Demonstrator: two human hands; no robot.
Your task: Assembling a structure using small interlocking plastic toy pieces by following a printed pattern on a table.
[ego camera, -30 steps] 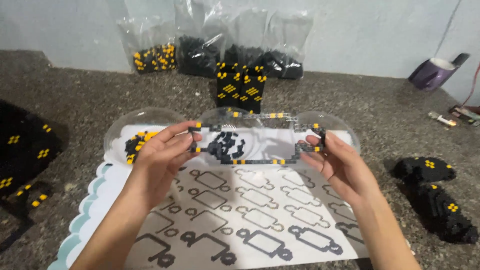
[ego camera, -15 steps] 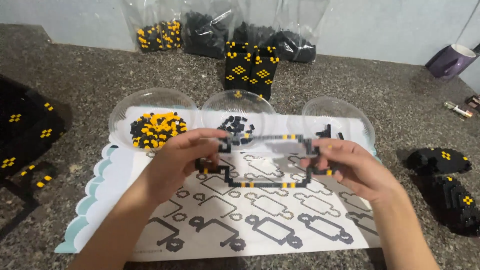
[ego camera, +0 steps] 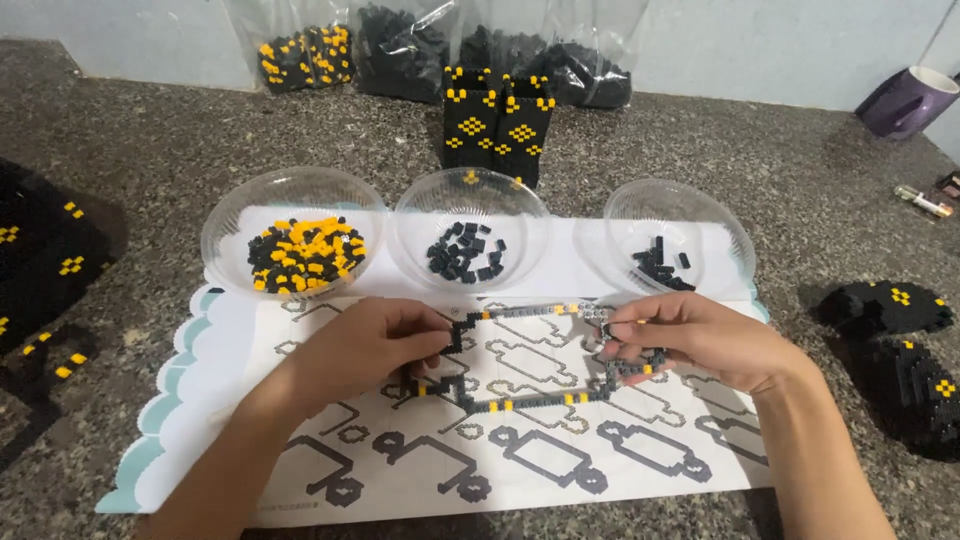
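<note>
Your left hand [ego camera: 365,350] is closed around the left end of the thin block frame [ego camera: 530,400], and your right hand [ego camera: 690,340] pinches its right end, holding it just above the printed pattern sheet [ego camera: 560,460] on the desk [ego camera: 150,170]. The frame looks fragile, so grip near the corners, keep it flat and avoid twisting. Line it up squarely over one outline before pressing. The bowls of yellow-and-black blocks [ego camera: 300,250] and black blocks [ego camera: 465,252] sit just beyond the sheet, within reach.
</note>
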